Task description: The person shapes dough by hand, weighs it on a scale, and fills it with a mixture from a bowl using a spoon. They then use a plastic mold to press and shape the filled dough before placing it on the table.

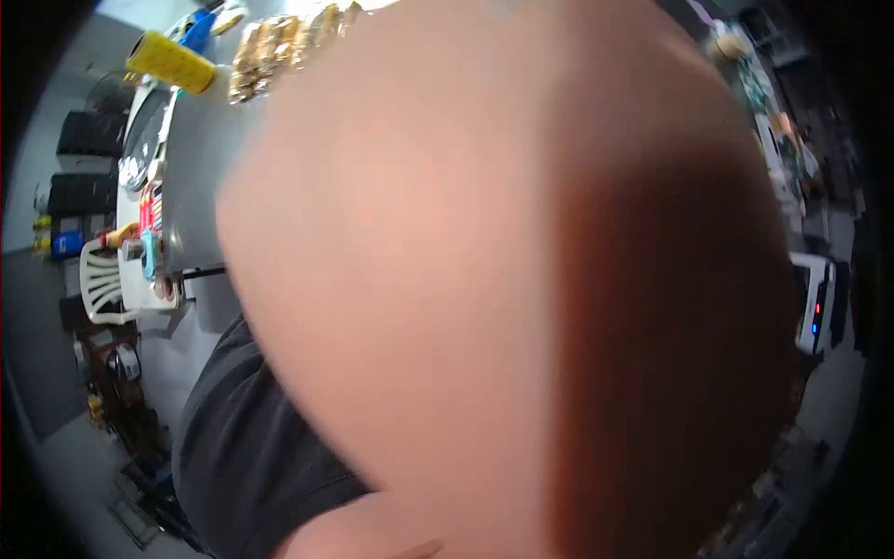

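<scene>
A blurred expanse of skin, apparently my right hand or forearm (pixel 400 233), fills most of the head view very close to the camera. Its right part lies in deep shadow. No fingers can be made out, so whether it holds anything is hidden. Dark grey cloth (pixel 265 419) of clothing shows beside it at the lower left. I cannot see my left hand.
At the upper left, a grey table (pixel 200 177) bears a yellow roll (pixel 172 62) and several clear-wrapped brown items (pixel 265 56). A white plastic chair (pixel 101 279) stands farther left. A white device (pixel 813 303) with red and blue lights is at the right.
</scene>
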Motion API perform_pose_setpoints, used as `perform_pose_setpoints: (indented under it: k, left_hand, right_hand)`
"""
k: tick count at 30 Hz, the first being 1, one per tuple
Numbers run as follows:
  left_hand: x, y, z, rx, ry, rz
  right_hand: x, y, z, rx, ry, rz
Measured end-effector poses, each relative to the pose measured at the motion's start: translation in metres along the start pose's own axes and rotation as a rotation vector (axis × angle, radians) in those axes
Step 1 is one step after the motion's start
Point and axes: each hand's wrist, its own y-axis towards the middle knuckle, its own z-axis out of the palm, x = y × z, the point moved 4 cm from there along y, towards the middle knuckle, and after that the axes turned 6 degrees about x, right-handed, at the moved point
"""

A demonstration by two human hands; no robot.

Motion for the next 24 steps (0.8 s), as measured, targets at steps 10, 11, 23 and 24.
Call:
perform_pose_setpoints:
  k: [10,11,23,24]
  left_hand:
    - [0.041,0.053,0.012,-0.139,-0.050,-0.291]
    - [0.047,0.058,0.017,-0.116,-0.029,-0.295]
    - [0.127,0.080,0.074,0.084,0.196,-0.408]
    - [0.135,0.080,0.070,0.085,0.196,-0.403]
  right_hand:
    - [-0.150,-0.031,0.105,-0.003,0.156,0.834]
    - [-0.150,-0.036,0.114,-0.036,0.315,0.883]
    - [-0.201,-0.137,0.225,-0.694,0.509,1.148]
    - [-0.206,-0.151,0.229,-0.720,0.432,1.198]
